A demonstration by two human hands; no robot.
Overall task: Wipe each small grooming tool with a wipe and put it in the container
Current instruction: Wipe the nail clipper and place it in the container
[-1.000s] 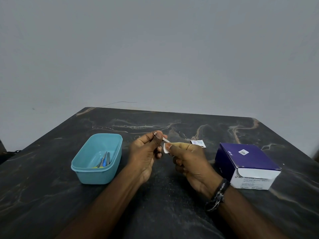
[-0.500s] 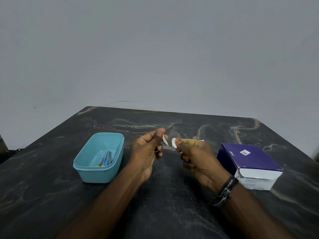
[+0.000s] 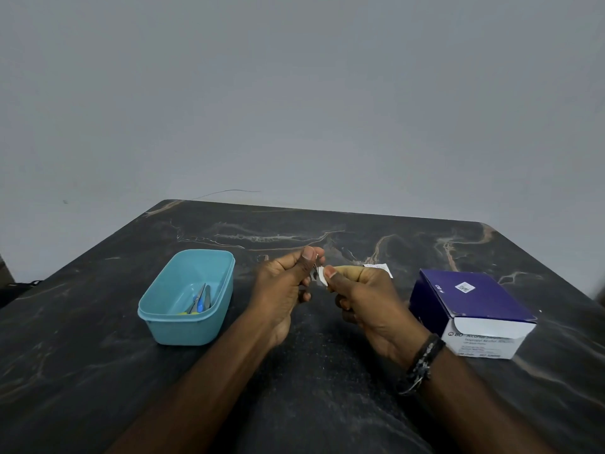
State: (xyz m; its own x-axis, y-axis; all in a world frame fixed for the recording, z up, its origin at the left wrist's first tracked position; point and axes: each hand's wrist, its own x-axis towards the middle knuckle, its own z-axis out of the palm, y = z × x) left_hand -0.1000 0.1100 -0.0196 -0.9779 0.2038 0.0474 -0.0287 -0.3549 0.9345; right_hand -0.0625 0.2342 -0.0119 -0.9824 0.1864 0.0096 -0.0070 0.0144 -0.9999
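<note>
My left hand (image 3: 281,286) grips a small metal grooming tool (image 3: 315,269) between thumb and fingers above the middle of the table. My right hand (image 3: 363,299) pinches a small white wipe (image 3: 322,276) and holds it against the tool's tip. Most of the tool is hidden inside my left fist. A teal plastic container (image 3: 183,326) stands to the left of my left hand, and a few small tools (image 3: 199,301) with blue and yellow parts lie in it.
A dark blue and white box of alcohol swabs (image 3: 471,316) stands to the right of my right hand. A torn white wipe packet (image 3: 379,267) lies on the dark marble table (image 3: 327,404) just behind my right hand. A grey wall rises behind the table.
My hands drew slightly apart half a second ago, and the wipe has now come back against the tool. The container and the box have not moved.
</note>
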